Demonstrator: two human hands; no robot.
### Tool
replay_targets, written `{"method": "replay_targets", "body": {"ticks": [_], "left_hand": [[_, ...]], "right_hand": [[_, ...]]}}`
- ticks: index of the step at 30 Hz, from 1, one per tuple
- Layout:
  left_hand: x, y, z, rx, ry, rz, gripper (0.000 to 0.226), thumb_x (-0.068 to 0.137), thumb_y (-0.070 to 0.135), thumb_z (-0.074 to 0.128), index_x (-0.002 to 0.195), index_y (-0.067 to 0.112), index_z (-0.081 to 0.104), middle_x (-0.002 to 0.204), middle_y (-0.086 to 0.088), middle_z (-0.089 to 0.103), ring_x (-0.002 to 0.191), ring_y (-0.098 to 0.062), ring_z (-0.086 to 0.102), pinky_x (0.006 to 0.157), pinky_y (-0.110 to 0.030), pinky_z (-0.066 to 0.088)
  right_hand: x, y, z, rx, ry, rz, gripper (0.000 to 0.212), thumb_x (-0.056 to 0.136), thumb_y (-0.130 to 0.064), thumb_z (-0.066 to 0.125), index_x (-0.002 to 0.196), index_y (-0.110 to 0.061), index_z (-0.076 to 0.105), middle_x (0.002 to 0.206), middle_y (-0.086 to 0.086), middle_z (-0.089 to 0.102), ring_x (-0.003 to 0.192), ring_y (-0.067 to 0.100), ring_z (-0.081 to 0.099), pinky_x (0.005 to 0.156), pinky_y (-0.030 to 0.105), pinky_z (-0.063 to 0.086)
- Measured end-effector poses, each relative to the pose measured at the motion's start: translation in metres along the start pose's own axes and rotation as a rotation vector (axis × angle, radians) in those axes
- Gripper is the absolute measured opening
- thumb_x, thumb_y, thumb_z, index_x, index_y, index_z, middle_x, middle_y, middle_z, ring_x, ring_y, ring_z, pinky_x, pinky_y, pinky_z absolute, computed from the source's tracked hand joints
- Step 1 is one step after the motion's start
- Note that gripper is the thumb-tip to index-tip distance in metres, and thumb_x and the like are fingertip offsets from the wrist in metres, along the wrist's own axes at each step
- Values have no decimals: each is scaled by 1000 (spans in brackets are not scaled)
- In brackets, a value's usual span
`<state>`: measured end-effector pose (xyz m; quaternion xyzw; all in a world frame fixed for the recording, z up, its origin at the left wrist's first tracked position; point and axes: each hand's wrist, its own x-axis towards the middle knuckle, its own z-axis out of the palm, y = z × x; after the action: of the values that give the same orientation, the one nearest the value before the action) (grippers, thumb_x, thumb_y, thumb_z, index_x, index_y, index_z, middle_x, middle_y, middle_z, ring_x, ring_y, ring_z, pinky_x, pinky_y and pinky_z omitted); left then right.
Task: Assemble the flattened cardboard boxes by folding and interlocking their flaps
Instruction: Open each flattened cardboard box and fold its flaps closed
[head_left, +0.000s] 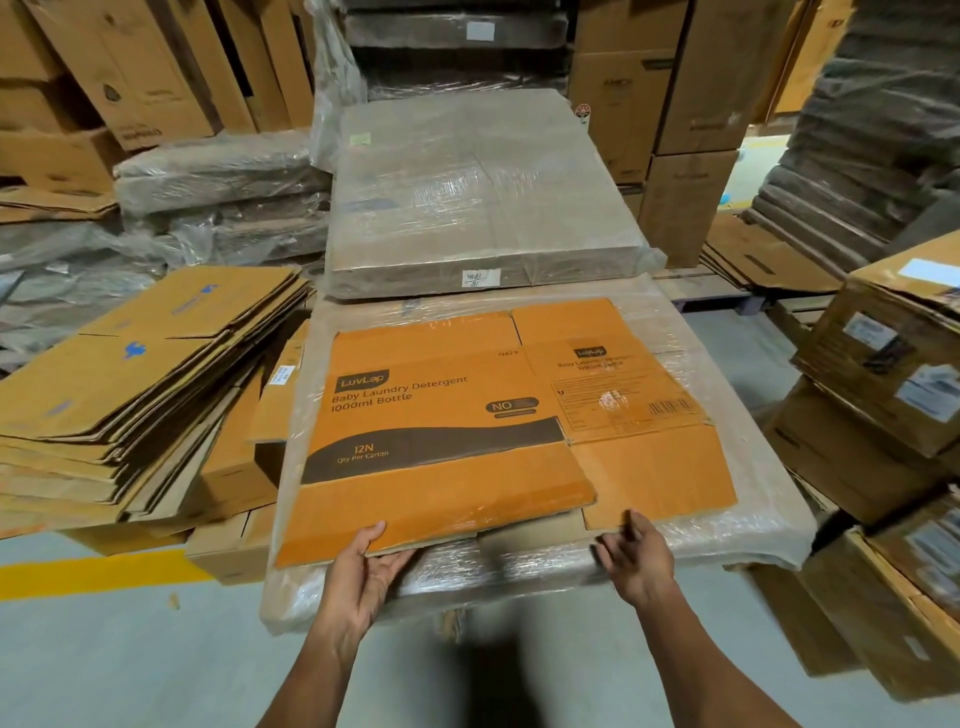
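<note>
Shrink-wrapped bundle (737, 525), centre frame: carries the flattened orange box (457, 415), lying flat, print up. Left hand (363, 566), lower centre: pinches the box's near edge, thumb on top, fingers (397, 558) beneath. Right hand (636, 558), right of it: blurred, spread wide, holding nothing, at near flap edge; contact unclear.

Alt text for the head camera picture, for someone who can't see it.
A person's left hand grips the near edge of a flattened orange cardboard box lying on a plastic-wrapped bundle, while the right hand hovers open beside its right flap. Stacks of flat brown cartons lie to the left.
</note>
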<state>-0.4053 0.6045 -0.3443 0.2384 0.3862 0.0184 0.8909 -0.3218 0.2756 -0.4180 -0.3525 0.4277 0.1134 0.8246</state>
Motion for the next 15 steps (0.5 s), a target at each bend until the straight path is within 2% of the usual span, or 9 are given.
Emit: {"method": "replay_targets", "body": {"ticks": [2,4,7,9,10,12,13,14,15], "left_hand": [[7,0,4,-1,-7,-16,27,99,-2,53,122,11,52,91,-35,71,78,-45,74,62,-52,63],[16,0,8,14,-18,-29,27,98,-2,54,122,10,52,96,-35,71,82,-45,74,64,-52,63],[32,1,13,55,-11,-42,36,89,-1,62,123,9,53,100,-32,72,91,-43,74,70,-45,63],[43,-2,18,75,13,-8,29,91,-1,64,118,6,56,100,-28,74,93,-40,74,78,-49,60],[47,-5,20,86,34,11,22,93,-1,64,114,4,58,96,-25,75,90,-38,75,76,-51,60],[55,-13,20,164,107,32,11,94,1,67,103,1,61,81,-20,76,70,-31,76,66,-44,64],[59,-18,15,220,145,30,10,93,4,69,93,1,60,70,-18,73,55,-28,72,54,-37,63],[62,-22,9,274,169,33,19,93,9,71,82,2,57,60,-16,65,41,-25,62,42,-30,55],[65,-26,1,331,179,33,29,93,14,71,73,6,53,53,-15,55,34,-23,49,36,-26,44]], "right_hand": [[-1,-5,4,9,25,-13,25,102,-25,63,78,-19,54,67,0,25,57,17,26,65,34,49],[-6,-12,9,-10,46,-45,25,101,-23,65,78,-16,57,63,0,33,57,16,34,58,29,58],[-10,-21,15,-47,94,-133,26,98,-20,70,77,-9,57,57,4,51,51,18,51,45,25,57],[-11,-26,19,-69,119,-188,27,97,-17,71,77,-7,56,48,4,55,41,17,56,41,23,54],[-11,-27,21,-76,128,-200,27,98,-17,70,77,-6,56,46,4,56,38,15,56,40,23,52],[-12,-29,25,-80,142,-203,27,99,-16,69,77,-4,57,44,4,56,35,13,56,38,22,51],[-13,-29,27,-87,148,-196,27,99,-16,68,77,-4,57,44,4,57,34,12,56,37,22,51],[-14,-29,27,-101,152,-189,27,99,-16,68,78,-3,57,44,5,57,34,13,57,37,22,51],[-14,-29,27,-118,152,-182,26,100,-15,67,79,-2,58,44,6,57,34,14,57,37,23,51]]}}
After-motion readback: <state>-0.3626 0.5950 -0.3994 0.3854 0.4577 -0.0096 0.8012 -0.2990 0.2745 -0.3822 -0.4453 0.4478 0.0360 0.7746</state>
